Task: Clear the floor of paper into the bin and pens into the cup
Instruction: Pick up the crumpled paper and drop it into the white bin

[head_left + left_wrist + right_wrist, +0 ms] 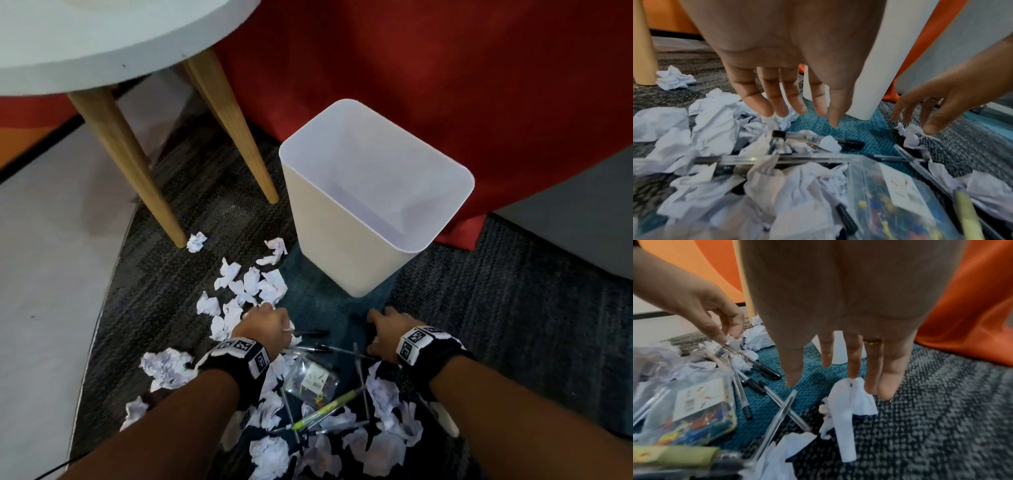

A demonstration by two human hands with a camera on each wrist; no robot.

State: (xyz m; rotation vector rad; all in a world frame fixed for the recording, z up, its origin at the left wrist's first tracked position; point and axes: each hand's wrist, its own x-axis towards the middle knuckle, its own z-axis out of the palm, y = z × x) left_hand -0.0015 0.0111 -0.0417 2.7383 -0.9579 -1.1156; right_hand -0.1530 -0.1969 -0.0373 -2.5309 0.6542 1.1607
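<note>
Many crumpled white papers (253, 284) litter the carpet in front of a white bin (329, 240), which looks empty. Several clear pens with black caps (335, 349) and a green highlighter (325, 409) lie among them. My left hand (267, 318) hovers over the paper pile with its fingers (777, 105) hanging straight, holding nothing; a capped pen (818, 139) lies just below. My right hand (376, 318) reaches down right of the pens, its straight fingertips (885, 389) touching a white paper scrap (851, 402). No cup shows in any view.
A clear plastic box of coloured pins (310, 375) lies amid the pens. Wooden table legs (130, 161) stand at the left under a pale round tabletop (102, 37). Red fabric (445, 68) rises behind the bin. Bare carpet stretches to the right (531, 308).
</note>
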